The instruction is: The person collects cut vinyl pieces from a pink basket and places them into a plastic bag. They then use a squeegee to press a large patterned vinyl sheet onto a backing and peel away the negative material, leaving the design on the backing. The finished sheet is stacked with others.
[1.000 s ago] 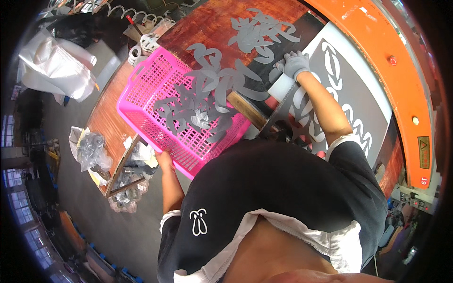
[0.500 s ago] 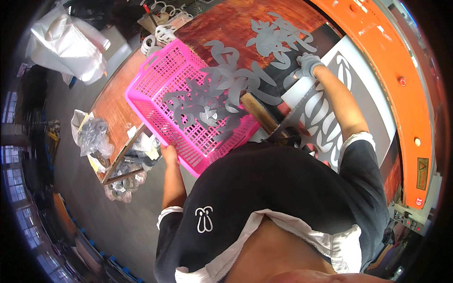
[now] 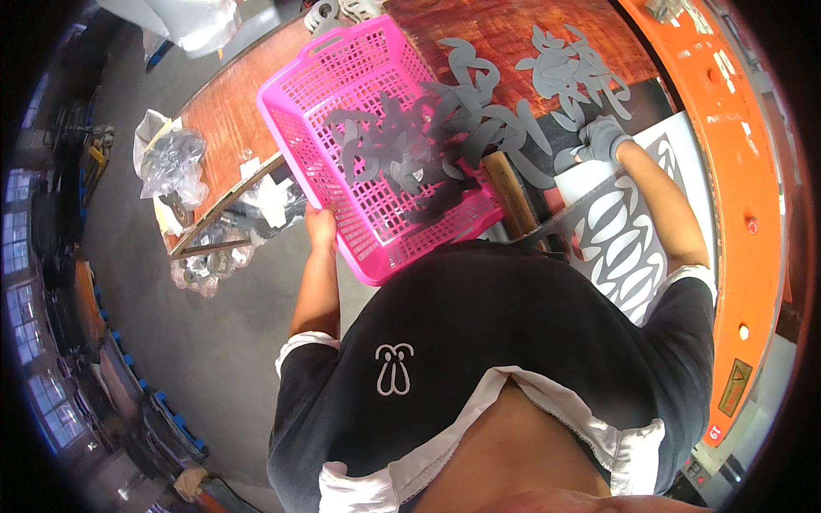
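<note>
My bare left hand (image 3: 321, 229) is closed round the near left rim of a pink plastic basket (image 3: 295, 137). Grey flat cut pieces (image 3: 385, 141) with curved shapes lie heaped in the basket and spill over its right side. My right hand (image 3: 603, 138), in a grey glove, has its fingers curled at the lower edge of a second pile of grey pieces (image 3: 564, 73). One rounded grey piece (image 3: 565, 160) lies beside its thumb. What the right fingers hold, if anything, is hidden. Below that hand lies a grey sheet (image 3: 599, 205) with curved cut-outs, over a white board (image 3: 697, 162).
A wooden block (image 3: 510, 195) stands between the basket and the sheet. An orange machine frame (image 3: 744, 171) runs along the right. Bagged parts (image 3: 174, 162) lie at the left end of the reddish table (image 3: 227, 128). A clear plastic bag (image 3: 201, 26) is at the upper left.
The whole view has shifted and turned, so the table and basket sit differently in it. My left hand stays on the basket rim, and my right hand remains by the grey pile.
</note>
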Demonstrator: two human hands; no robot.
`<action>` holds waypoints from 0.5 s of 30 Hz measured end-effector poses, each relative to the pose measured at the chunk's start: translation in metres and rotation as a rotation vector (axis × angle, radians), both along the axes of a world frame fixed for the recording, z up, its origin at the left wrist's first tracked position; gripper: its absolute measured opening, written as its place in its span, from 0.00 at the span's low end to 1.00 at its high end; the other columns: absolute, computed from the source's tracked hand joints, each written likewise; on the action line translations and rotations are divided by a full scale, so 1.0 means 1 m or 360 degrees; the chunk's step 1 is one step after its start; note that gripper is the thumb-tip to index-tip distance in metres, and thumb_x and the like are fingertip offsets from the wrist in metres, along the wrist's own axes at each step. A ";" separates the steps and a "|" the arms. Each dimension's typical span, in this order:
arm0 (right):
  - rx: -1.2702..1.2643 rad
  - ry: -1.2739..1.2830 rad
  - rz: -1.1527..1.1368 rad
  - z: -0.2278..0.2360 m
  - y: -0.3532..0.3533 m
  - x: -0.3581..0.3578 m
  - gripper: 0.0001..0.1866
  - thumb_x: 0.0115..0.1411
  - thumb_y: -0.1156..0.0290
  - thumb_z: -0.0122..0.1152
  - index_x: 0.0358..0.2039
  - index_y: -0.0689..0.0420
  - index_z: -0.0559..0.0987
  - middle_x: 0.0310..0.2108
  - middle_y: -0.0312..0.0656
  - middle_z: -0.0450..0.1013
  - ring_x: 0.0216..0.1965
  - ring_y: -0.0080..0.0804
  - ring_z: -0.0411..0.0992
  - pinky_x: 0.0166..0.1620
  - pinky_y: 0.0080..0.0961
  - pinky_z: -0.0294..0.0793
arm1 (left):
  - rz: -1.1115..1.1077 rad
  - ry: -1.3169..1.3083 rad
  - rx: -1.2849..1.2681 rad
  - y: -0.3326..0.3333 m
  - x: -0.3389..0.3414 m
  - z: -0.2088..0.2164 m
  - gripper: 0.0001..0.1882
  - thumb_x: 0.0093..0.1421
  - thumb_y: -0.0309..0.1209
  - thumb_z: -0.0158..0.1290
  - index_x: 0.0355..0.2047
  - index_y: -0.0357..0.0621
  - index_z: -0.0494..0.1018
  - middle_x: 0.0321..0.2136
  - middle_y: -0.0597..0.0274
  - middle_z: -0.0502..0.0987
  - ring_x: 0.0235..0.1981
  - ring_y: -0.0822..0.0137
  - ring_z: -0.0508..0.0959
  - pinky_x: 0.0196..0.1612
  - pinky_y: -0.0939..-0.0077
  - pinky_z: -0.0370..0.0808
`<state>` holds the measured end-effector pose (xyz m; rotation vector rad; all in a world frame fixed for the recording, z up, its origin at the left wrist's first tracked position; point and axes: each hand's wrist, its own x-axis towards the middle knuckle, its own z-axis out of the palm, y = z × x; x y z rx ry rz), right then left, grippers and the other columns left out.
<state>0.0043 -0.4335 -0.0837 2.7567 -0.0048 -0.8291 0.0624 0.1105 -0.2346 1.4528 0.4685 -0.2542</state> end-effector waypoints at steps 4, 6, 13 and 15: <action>0.0269 0.0005 0.0035 -0.005 0.004 0.005 0.19 0.40 0.50 0.62 0.23 0.54 0.79 0.27 0.46 0.74 0.32 0.43 0.72 0.38 0.34 0.69 | 0.0030 -0.0021 -0.0050 -0.004 -0.002 0.007 0.20 0.49 0.13 0.43 0.43 0.39 0.66 0.37 0.55 0.74 0.35 0.64 0.76 0.39 0.71 0.72; 0.0510 -0.0018 -0.0124 -0.007 0.012 0.010 0.19 0.41 0.52 0.62 0.21 0.57 0.78 0.25 0.48 0.73 0.30 0.45 0.71 0.35 0.35 0.68 | 0.0063 -0.0007 -0.0069 -0.006 -0.002 0.009 0.20 0.49 0.12 0.43 0.43 0.39 0.66 0.37 0.55 0.74 0.35 0.64 0.76 0.39 0.71 0.72; 0.1145 -0.0500 -0.0070 -0.025 0.089 0.053 0.22 0.47 0.52 0.58 0.32 0.60 0.77 0.33 0.52 0.73 0.38 0.48 0.71 0.41 0.37 0.68 | 0.0036 0.0023 0.0097 -0.005 0.000 0.007 0.22 0.48 0.13 0.43 0.45 0.38 0.66 0.38 0.57 0.74 0.36 0.64 0.75 0.40 0.71 0.72; 0.1221 -0.0365 -0.0240 -0.026 0.113 0.069 0.23 0.48 0.51 0.58 0.36 0.59 0.77 0.37 0.52 0.73 0.42 0.48 0.70 0.44 0.36 0.68 | -0.0012 0.0007 0.0089 -0.003 0.001 0.005 0.23 0.47 0.14 0.44 0.46 0.38 0.67 0.39 0.57 0.74 0.38 0.64 0.75 0.41 0.71 0.71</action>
